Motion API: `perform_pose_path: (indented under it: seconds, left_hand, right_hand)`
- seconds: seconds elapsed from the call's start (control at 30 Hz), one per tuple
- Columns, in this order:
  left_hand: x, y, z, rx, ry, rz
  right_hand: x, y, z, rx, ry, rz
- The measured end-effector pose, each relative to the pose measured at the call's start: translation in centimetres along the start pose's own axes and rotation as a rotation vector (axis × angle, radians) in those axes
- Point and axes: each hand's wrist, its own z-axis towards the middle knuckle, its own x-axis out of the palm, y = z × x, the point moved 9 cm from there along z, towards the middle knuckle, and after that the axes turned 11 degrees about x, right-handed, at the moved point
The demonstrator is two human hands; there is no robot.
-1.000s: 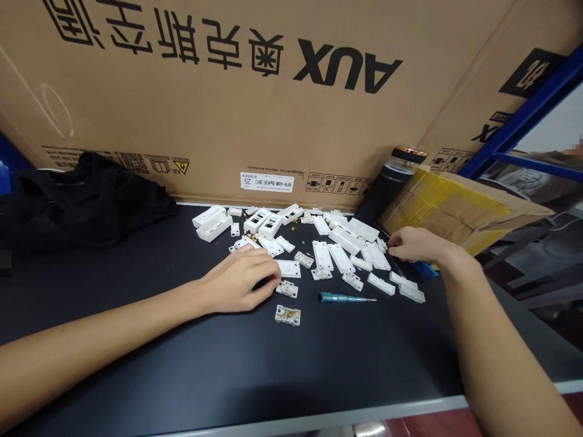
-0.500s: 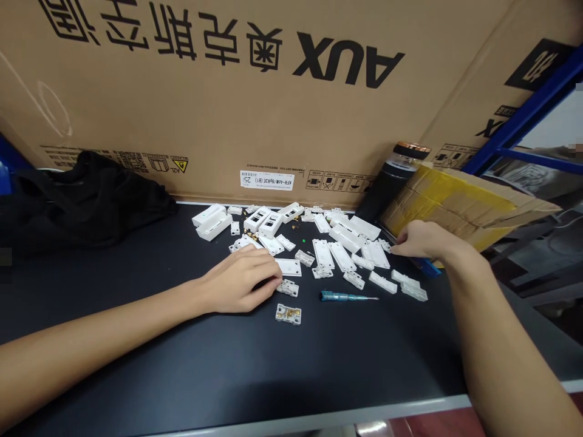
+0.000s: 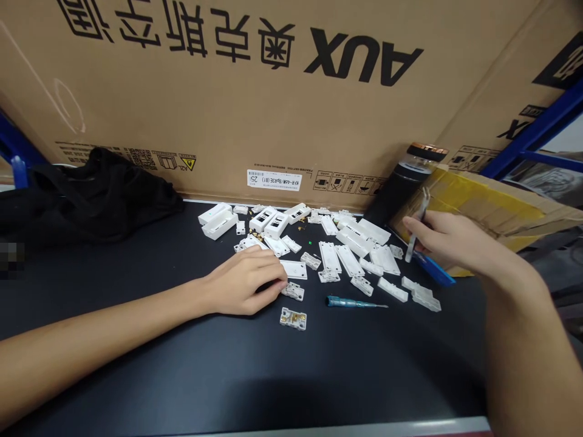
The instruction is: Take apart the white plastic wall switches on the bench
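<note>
My left hand (image 3: 248, 279) rests on the dark table with its fingers curled and together. Its fingertips lie beside a small white plastic part (image 3: 294, 291), and whatever may be under them is hidden. My right hand (image 3: 449, 240) is raised at the right, closed on slim grey tweezers (image 3: 416, 227) with a forked end pointing up. Nearer me lies a white terminal piece with brass-coloured contacts (image 3: 294, 318). To its right is a blue-handled screwdriver (image 3: 350, 302). Flat white covers (image 3: 330, 256) and open white housings (image 3: 353, 240) are spread across the middle.
A large upside-down printed carton (image 3: 204, 109) stands along the back. A black flask (image 3: 396, 182) and a taped cardboard box (image 3: 483, 206) stand at the right, with a blue object (image 3: 437, 270) beneath my right hand. Black cloth (image 3: 100, 200) lies at the left.
My right hand has risen from beside the white parts and now shows the tweezers in its grip. My left hand stays in place. The view has shifted slightly.
</note>
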Motion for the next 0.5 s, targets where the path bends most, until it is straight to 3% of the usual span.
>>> perform_pose_path:
  seconds: [0.1, 0.17, 0.33, 0.5]
  left_hand:
    - [-0.2, -0.1, 0.1, 0.004, -0.012, -0.013]
    - [-0.3, -0.2, 0.1, 0.011, -0.023, -0.021]
    - [-0.9, 0.0, -0.3, 0.012, -0.112, -0.089]
    - [-2.0, 0.3, -0.8, 0.043, -0.288, -0.125]
  right_hand:
    - [0.7, 2.1, -0.8, 0.034, 0.059, 0.050]
    - [0.9, 4.6, -1.6, -0.085, 0.069, 0.096]
    - [3.4, 9.8, -5.0, -0.381, 0.353, 0.178]
    - [5.4, 14.1, -7.7, -0.567, 0.420, 0.177]
